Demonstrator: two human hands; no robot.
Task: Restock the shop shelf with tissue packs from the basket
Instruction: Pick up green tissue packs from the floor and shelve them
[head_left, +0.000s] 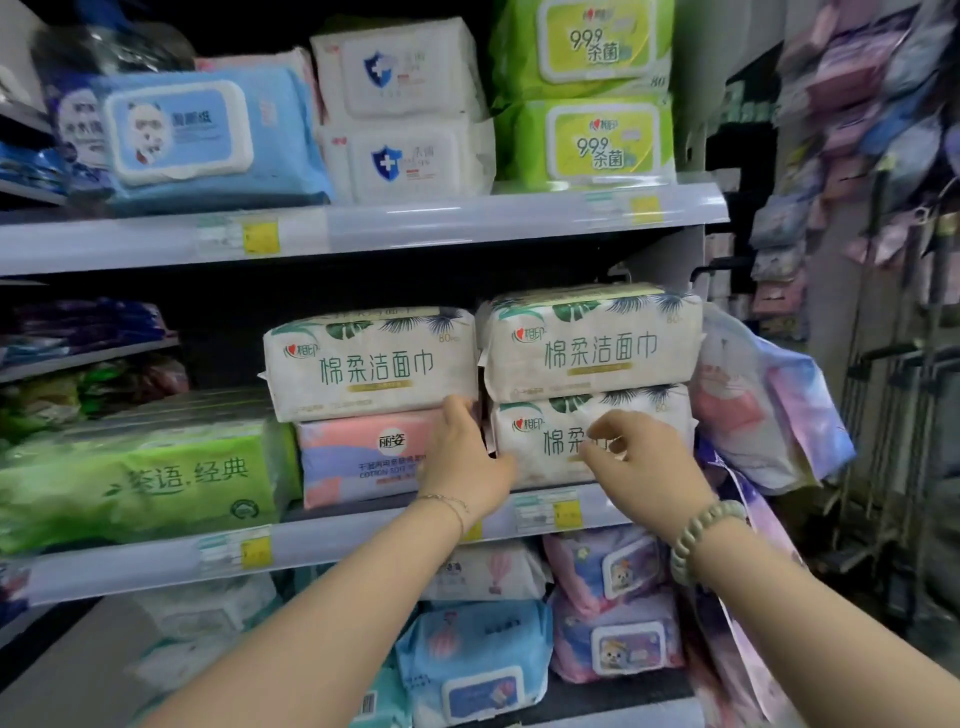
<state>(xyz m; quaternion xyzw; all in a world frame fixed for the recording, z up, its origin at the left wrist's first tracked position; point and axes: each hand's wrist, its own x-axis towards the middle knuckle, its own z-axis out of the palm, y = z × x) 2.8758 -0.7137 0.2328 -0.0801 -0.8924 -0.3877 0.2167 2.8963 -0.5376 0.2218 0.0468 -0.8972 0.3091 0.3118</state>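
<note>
The left hand (467, 457) lies with straight fingers against the left end of a white soft-plastic tissue pack (540, 447) printed with green leaves and green lettering. The right hand (644, 467) is at its front, fingers loosely curled; whether they pinch the wrap is unclear. The pack sits on the grey middle shelf (363, 540), under a matching pack (592, 343).

Pale grey shelf rails (363, 228), yellow price tags (261, 236) along edges. Recesses behind stock dark. Pale upright panel (696, 78) closes shelving at right. Beyond: hanging packets (857, 104), dark metal frame (893, 415).
</note>
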